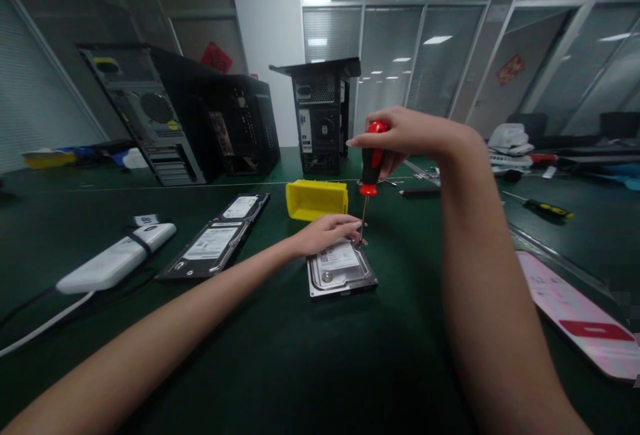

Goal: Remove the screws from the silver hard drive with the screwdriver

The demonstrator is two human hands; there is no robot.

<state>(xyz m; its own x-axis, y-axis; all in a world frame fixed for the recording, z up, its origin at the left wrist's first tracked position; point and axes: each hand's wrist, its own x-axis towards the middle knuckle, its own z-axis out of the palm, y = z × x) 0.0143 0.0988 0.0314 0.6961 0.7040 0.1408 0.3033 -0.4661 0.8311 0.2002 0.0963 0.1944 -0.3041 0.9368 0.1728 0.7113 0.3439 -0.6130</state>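
Note:
A silver hard drive (pixel 345 276) with a white label lies flat on the green table in front of me. My left hand (pixel 327 233) rests over its far end and holds it down, fingers reaching to the right, close to the screwdriver's shaft. Wrapped round the red and black handle of a screwdriver (pixel 369 171) is my right hand (pixel 393 138), bent at the wrist above the drive. The shaft points almost straight down, and its tip meets the drive's far right corner. Whatever screw lies under the tip is too small to make out.
Behind the drive stands a yellow bin (pixel 317 201) on its side. More hard drives (pixel 215 238) and a white power strip (pixel 117 258) lie left. Computer cases (pixel 320 121) line the back. A phone (pixel 575 315) and another screwdriver (pixel 547 209) are at right.

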